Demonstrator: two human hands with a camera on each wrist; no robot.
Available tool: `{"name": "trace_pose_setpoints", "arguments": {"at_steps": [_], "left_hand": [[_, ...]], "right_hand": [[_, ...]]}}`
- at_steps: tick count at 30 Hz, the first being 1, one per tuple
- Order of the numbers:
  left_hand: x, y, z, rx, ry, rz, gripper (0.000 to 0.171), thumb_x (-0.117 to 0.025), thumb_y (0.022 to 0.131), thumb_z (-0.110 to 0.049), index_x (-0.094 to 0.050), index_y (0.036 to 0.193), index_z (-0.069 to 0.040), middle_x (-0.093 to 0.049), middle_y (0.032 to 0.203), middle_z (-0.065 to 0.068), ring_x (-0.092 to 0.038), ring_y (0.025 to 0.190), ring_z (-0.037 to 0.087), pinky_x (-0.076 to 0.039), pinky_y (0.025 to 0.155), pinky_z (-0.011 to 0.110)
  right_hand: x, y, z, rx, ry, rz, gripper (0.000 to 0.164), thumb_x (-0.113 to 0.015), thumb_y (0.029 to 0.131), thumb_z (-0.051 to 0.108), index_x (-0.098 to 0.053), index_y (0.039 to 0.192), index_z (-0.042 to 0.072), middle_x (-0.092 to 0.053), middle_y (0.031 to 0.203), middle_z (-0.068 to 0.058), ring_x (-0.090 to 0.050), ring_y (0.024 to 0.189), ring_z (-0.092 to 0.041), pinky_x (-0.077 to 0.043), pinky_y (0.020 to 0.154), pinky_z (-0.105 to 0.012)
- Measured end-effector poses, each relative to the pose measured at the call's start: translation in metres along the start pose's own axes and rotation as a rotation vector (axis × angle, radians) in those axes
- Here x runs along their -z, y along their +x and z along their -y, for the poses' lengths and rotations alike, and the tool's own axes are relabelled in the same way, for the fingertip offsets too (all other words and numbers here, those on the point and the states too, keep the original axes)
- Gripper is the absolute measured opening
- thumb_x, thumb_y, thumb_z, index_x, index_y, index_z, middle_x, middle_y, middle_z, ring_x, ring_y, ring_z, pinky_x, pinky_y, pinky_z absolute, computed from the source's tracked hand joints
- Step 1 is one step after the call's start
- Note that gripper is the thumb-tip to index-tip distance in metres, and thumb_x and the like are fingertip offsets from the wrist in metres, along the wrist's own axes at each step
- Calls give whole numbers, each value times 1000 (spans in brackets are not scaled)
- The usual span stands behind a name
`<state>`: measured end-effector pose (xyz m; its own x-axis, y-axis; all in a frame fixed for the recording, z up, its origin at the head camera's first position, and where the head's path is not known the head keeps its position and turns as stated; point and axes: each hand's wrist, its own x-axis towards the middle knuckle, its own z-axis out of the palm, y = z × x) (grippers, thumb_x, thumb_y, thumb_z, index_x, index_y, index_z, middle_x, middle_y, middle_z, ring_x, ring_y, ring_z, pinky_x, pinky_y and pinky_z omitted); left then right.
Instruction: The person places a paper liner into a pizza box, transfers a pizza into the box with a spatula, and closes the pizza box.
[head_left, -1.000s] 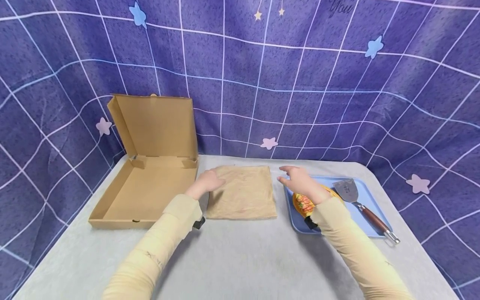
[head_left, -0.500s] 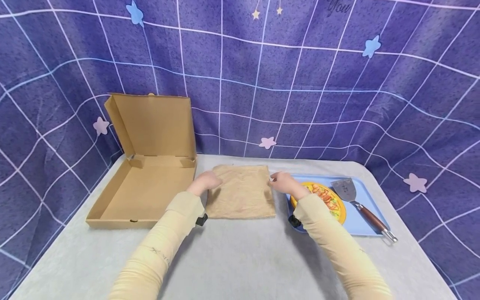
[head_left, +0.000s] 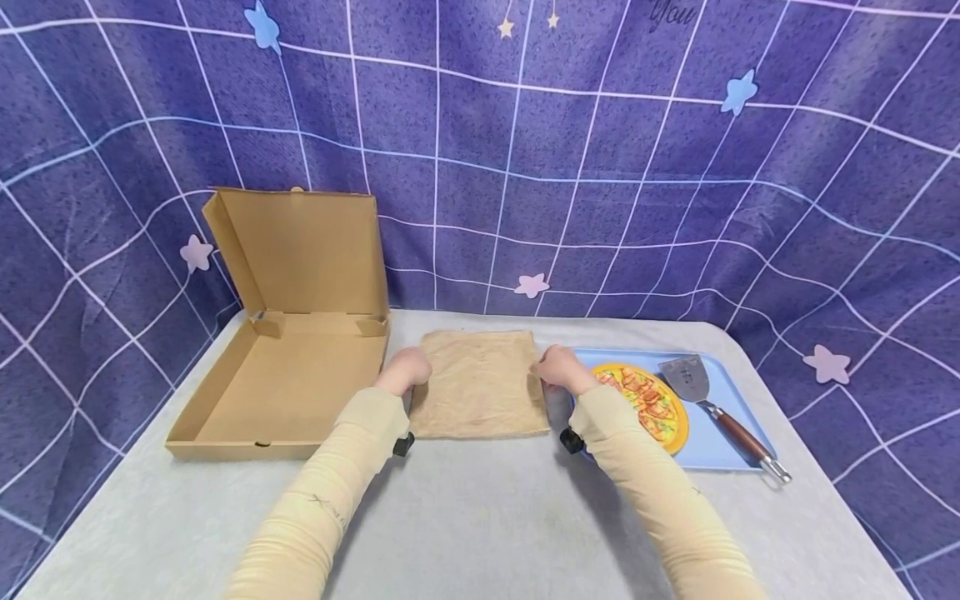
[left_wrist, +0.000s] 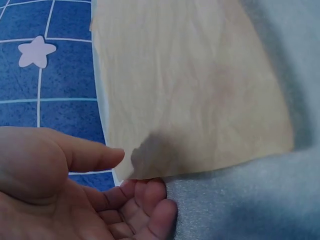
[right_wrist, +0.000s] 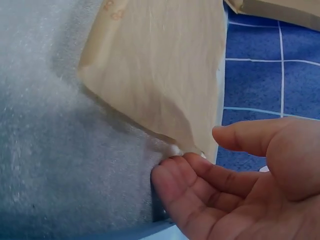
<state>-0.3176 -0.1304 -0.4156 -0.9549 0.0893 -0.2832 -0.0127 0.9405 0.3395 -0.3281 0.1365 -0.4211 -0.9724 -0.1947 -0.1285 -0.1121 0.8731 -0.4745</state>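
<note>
A creased sheet of brown paper [head_left: 480, 383] lies flat on the table between both hands. My left hand [head_left: 407, 368] is at its left edge. In the left wrist view, that hand's fingertips [left_wrist: 150, 192] touch the underside of the paper's edge, while the thumb [left_wrist: 95, 154] stands apart above. At the opposite edge is my right hand [head_left: 564, 368]. The right wrist view has its bent fingers [right_wrist: 187, 177] at a slightly lifted corner, with the thumb [right_wrist: 240, 137] raised clear of them.
An opened cardboard pizza box [head_left: 292, 383] stands at left, lid upright. On the right a blue tray [head_left: 708, 454] carries a toy-like pizza [head_left: 652, 408] and a spatula [head_left: 738, 437], its handle overhanging the rim. A purple curtain [head_left: 480, 208] hangs behind the table.
My right hand has moved left from over the tray to the paper's right edge, uncovering more of the pizza. My left hand has shifted slightly left, to the paper's left edge.
</note>
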Motion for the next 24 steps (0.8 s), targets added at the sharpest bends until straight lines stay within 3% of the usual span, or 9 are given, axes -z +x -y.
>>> {"name": "trace_pose_setpoints", "arguments": {"at_steps": [4, 12, 16, 17, 20, 23, 24], "left_hand": [[-3, 2, 2, -4, 10, -23, 19, -36, 83, 5, -54, 78, 4, -53, 80, 18, -36, 43, 9, -33, 39, 17], [-2, 3, 0, 35, 0, -14, 20, -40, 83, 6, -59, 89, 8, -57, 87, 22, -44, 49, 16, -38, 40, 22], [-8, 24, 10, 42, 7, 16, 22, -42, 81, 7, -59, 95, 10, -59, 96, 26, -50, 50, 19, -43, 42, 25], [-15, 37, 19, 13, 7, 2, 22, -42, 80, 6, -58, 93, 10, -58, 94, 26, -49, 48, 18, -42, 40, 24], [-18, 47, 23, 5, 27, 11, 20, -43, 79, 5, -58, 92, 10, -58, 93, 26, -51, 49, 19, -44, 42, 26], [-12, 38, 18, 13, 14, 9, 20, -42, 80, 5, -57, 92, 10, -57, 86, 24, -50, 47, 17, -45, 42, 25], [-4, 26, 10, 46, 7, 30, 21, -41, 82, 6, -57, 95, 11, -58, 83, 22, -51, 47, 17, -47, 43, 25]], "right_hand": [[-2, 2, -1, -44, 22, -9, 36, -60, 84, 16, -50, 50, 12, -43, 42, 6, -57, 43, -11, -46, 44, -19], [-6, 7, -2, -57, 21, 12, 39, -58, 82, 10, -43, 47, 14, -47, 46, 1, -60, 44, -15, -42, 38, -17], [-5, 9, -5, -52, 57, 28, 38, -60, 81, 10, -46, 46, 13, -43, 41, 4, -59, 43, -15, -45, 41, -19], [-4, 9, -6, -52, 74, 35, 36, -61, 81, 10, -48, 47, 11, -44, 41, 3, -59, 43, -14, -47, 43, -20], [-3, 9, -8, -66, 135, 66, 28, -60, 81, 10, -57, 55, 2, -53, 45, -3, -59, 43, -14, -53, 47, -25], [-2, 9, -9, -75, 173, 82, 24, -60, 82, 10, -63, 64, -5, -60, 53, -10, -59, 44, -14, -55, 49, -27], [-2, 9, -9, -76, 181, 83, 24, -60, 83, 9, -63, 65, -6, -61, 54, -12, -59, 44, -14, -55, 49, -27]]}}
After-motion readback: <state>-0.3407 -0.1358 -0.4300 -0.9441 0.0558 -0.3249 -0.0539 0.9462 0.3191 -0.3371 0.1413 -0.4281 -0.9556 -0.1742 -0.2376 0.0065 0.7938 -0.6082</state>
